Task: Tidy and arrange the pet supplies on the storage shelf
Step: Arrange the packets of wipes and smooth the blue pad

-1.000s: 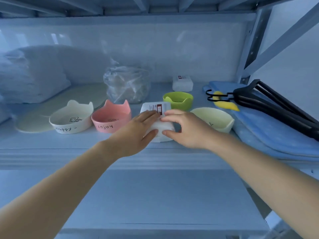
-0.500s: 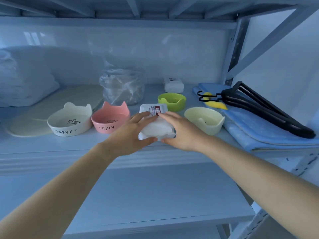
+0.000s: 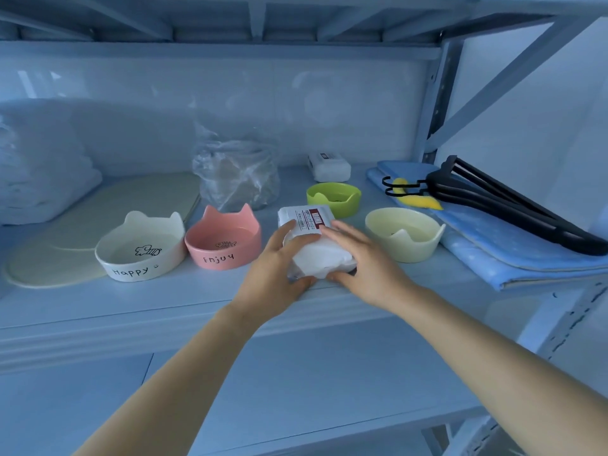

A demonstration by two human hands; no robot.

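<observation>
we log our left hand [image 3: 274, 278]: bare, slender fingers | our right hand [image 3: 368, 264]: bare, slender fingers | our left forearm [image 3: 184, 366]: bare to the edge of view | our right forearm [image 3: 493, 353]: bare likewise

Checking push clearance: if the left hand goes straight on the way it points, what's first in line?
The left hand grips the white pack, so that comes first. Straight on, the green bowl just behind the pack looks next in line; depth is unclear.
</observation>
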